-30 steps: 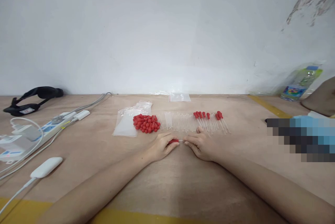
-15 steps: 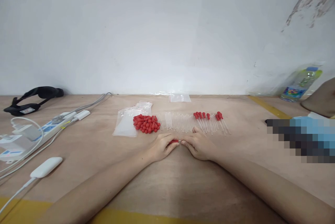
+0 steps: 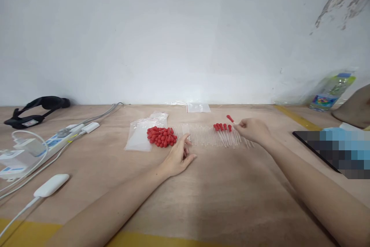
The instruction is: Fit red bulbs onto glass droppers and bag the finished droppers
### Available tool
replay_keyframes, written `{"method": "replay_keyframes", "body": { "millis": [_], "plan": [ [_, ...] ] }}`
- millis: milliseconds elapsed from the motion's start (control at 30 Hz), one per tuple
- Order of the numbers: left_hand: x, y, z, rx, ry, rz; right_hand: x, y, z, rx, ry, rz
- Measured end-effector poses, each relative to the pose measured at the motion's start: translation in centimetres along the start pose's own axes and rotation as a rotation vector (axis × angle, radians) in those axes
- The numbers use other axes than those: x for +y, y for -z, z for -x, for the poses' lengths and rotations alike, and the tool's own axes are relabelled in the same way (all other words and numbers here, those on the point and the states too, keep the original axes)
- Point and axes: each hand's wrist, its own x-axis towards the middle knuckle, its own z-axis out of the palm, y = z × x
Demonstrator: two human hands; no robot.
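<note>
My right hand (image 3: 253, 130) pinches a dropper (image 3: 230, 118), its red rubber bulb sticking out to the upper left of the fingers. Beneath and beside that hand lie clear glass tubes, several of them topped with red bulbs (image 3: 222, 127). My left hand (image 3: 179, 156) rests by the table in front of the row of bare glass tubes (image 3: 200, 135), fingers apart and holding nothing. Just behind its wrist side is a heap of loose red rubber bulbs (image 3: 162, 137). The capped droppers at the right end are partly hidden by my right hand.
Clear plastic bags (image 3: 138, 135) lie left of the bulbs, another bag (image 3: 199, 108) by the wall. A power strip (image 3: 54, 141) with cables, a white device (image 3: 51, 185) and a black strap (image 3: 40, 110) occupy the left. A bottle (image 3: 331, 93) and another person's arm (image 3: 354, 104) are at right.
My hands have come apart. The right one has moved right and away from me with the dropper; the left has let go and spread its fingers.
</note>
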Motion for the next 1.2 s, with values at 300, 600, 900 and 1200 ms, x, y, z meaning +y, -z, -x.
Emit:
{"method": "replay_keyframes", "body": {
  "millis": [300,600,900,1200],
  "plan": [
    [-0.2,0.0,0.0,-0.040,-0.011,-0.026,3.4,-2.0,-1.7,-0.040,-0.181,0.137],
    [0.0,0.1,-0.1,-0.056,-0.022,-0.046,3.4,-2.7,-1.5,-0.084,-0.151,0.162],
    [0.0,0.1,-0.1,-0.068,-0.024,-0.062,2.2,-3.2,-1.0,-0.011,-0.114,0.117],
    [-0.1,0.1,-0.1,-0.060,-0.036,-0.065,1.5,-3.3,-1.0,-0.098,-0.191,0.133]
  ]
}}
